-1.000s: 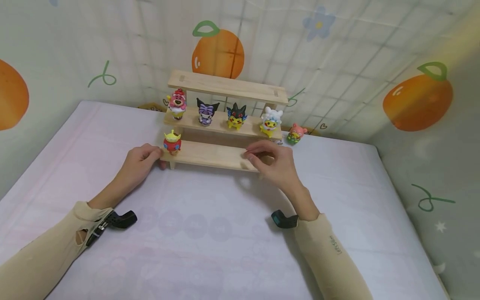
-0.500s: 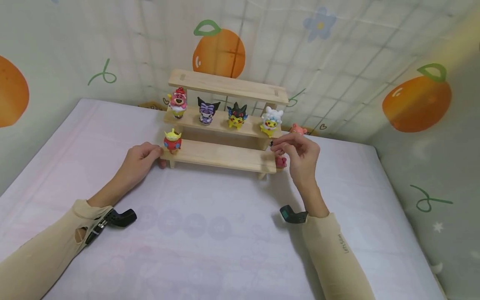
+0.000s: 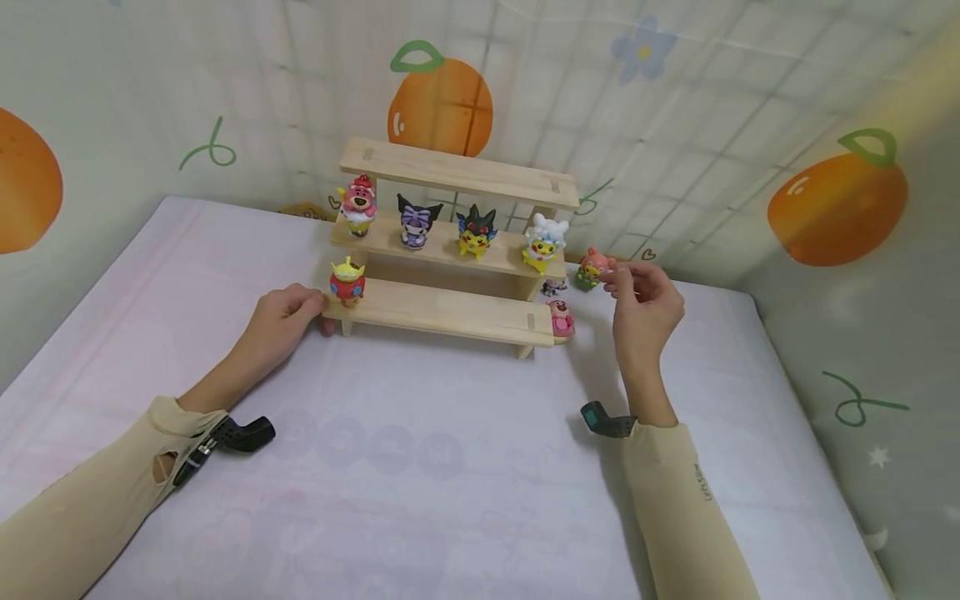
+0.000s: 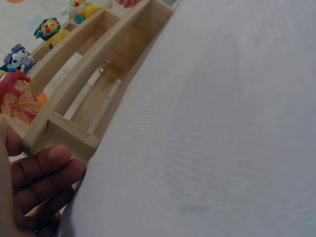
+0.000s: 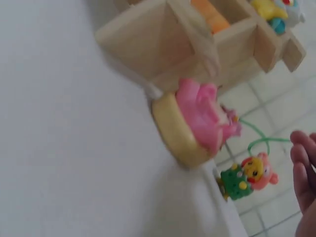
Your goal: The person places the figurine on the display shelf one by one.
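Note:
My left hand (image 3: pixel 288 317) holds the left end of the lowest tier of a three-tier wooden display shelf (image 3: pixel 450 314); in the left wrist view its fingers (image 4: pixel 42 170) lie beside the shelf's end and leg. A red-and-blue figurine with a yellow-green top (image 3: pixel 348 282) stands close by on that tier. My right hand (image 3: pixel 648 312) hovers right of the shelf, fingers bent loosely and fingertips right beside a pink-hooded figurine with a green body (image 3: pixel 592 268). The right wrist view shows a gap between those fingers (image 5: pixel 300 153) and the figurine (image 5: pixel 247 175).
The middle tier carries a pink bear figurine (image 3: pixel 358 204), a purple one with black ears (image 3: pixel 416 221), and two yellow ones, black-hooded (image 3: pixel 476 232) and white-hooded (image 3: pixel 544 242). Beside the shelf's right end are a pink figurine (image 3: pixel 561 318) and a small dark one (image 3: pixel 553 287). A printed curtain (image 3: pixel 697 167) hangs behind.
My right hand has moved right, from over the lowest tier's right end to beside the pink-hooded figurine, uncovering the pink figurine at the shelf's end. My left hand has stayed put.

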Demonstrator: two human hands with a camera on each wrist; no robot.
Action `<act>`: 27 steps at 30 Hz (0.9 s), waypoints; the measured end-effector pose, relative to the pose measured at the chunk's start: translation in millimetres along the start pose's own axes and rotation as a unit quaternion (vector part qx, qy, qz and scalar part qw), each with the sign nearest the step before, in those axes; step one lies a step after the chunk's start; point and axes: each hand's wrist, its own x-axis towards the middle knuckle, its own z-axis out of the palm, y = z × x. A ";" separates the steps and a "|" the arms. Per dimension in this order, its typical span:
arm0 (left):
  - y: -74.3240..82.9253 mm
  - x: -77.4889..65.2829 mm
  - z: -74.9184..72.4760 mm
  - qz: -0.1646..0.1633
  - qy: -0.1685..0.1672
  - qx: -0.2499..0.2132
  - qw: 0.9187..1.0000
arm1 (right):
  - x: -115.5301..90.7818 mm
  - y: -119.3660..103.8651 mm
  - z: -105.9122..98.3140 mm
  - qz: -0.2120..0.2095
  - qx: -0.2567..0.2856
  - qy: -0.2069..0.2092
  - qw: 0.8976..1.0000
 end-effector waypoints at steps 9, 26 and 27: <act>1.5 0.8 -2.3 -0.002 -0.005 -0.003 1.000 | 11.2 40.0 -3.3 0.031 -0.057 0.011 0.998; -0.6 0.4 -1.4 -0.003 -0.005 -0.010 1.000 | 20.2 59.7 7.5 0.097 -0.056 -0.139 0.984; -0.8 0.6 -1.3 -0.004 -0.005 -0.011 1.000 | 20.4 61.3 8.2 0.100 -0.055 -0.139 0.984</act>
